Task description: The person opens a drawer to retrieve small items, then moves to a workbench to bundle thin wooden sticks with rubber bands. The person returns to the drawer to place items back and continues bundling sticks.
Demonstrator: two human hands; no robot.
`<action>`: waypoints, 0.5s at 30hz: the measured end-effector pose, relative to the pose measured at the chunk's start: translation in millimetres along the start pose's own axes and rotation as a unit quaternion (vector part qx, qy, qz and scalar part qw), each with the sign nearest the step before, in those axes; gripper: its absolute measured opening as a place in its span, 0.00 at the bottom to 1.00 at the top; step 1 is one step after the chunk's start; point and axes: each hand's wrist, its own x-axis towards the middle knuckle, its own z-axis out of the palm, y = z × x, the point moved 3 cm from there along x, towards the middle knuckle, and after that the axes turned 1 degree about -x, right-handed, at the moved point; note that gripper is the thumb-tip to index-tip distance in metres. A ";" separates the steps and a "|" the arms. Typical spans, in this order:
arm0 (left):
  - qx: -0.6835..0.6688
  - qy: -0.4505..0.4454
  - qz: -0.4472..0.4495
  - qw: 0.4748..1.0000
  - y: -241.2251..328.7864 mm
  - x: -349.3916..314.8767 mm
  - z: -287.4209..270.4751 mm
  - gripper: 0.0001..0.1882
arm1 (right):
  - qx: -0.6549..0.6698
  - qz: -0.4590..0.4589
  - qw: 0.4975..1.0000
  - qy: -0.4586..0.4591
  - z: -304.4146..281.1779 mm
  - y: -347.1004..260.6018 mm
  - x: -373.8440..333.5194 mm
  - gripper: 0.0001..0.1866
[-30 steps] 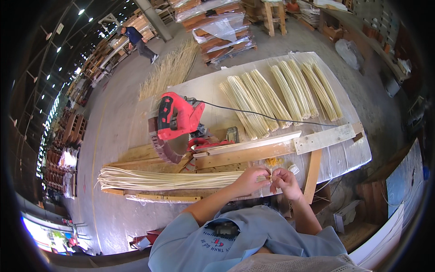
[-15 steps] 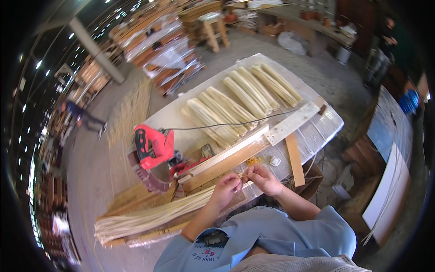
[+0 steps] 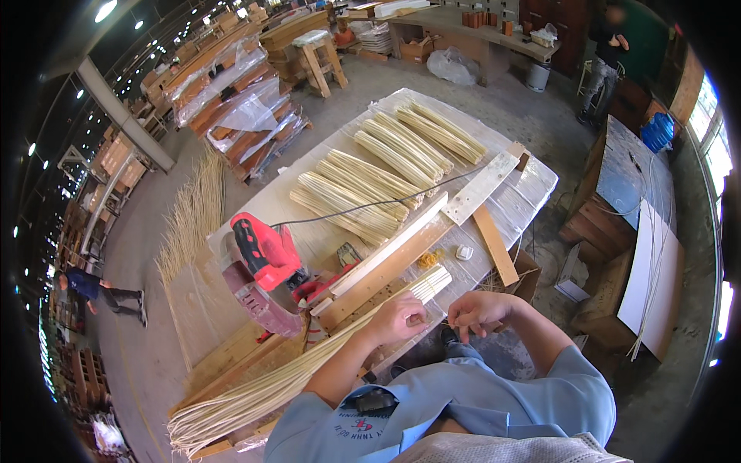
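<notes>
My left hand (image 3: 401, 318) is closed, its fingers curled in beside the end of a long bundle of pale cane strips (image 3: 301, 370). Whatever it pinches is too small to make out. To its right, apart from it, my right hand (image 3: 480, 311) has bent fingers with thumb and fingertips brought together; a faint thin strand seems to show there. Just beyond the hands lie a small heap of yellow rubber bands (image 3: 430, 258) and a small white object (image 3: 464, 252). A red power saw (image 3: 270, 258) stands left of the boards (image 3: 390, 266).
Several shorter cane bundles (image 3: 351, 204) lie across the plastic-covered table (image 3: 532, 189). A black cable (image 3: 340, 212) crosses them. A pale metal plate (image 3: 482, 189) and a wooden strip (image 3: 495, 247) sit at the right. Another person (image 3: 606, 58) stands far right, one walks (image 3: 100, 293) far left.
My hands were together pinching something small; now they are apart and nearer to me, and the long bundle's end shows beyond them. The view has shifted.
</notes>
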 end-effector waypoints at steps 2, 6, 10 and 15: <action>0.034 0.012 0.024 0.999 1.5 13.0 5.5 0.11 | -0.134 0.079 0.988 0.022 -3.3 5.6 4.0 0.11; 0.175 -0.014 -0.004 0.985 -4.4 46.8 5.9 0.10 | -0.205 0.074 0.964 0.153 -48.0 23.6 20.8 0.22; 0.244 0.015 -0.004 0.970 -24.4 69.4 10.8 0.08 | -0.296 -0.048 0.907 0.296 -80.4 59.5 52.2 0.39; 0.260 0.033 -0.094 0.960 -42.7 82.6 14.5 0.07 | -0.189 -0.051 0.938 0.286 -100.9 74.8 83.5 0.41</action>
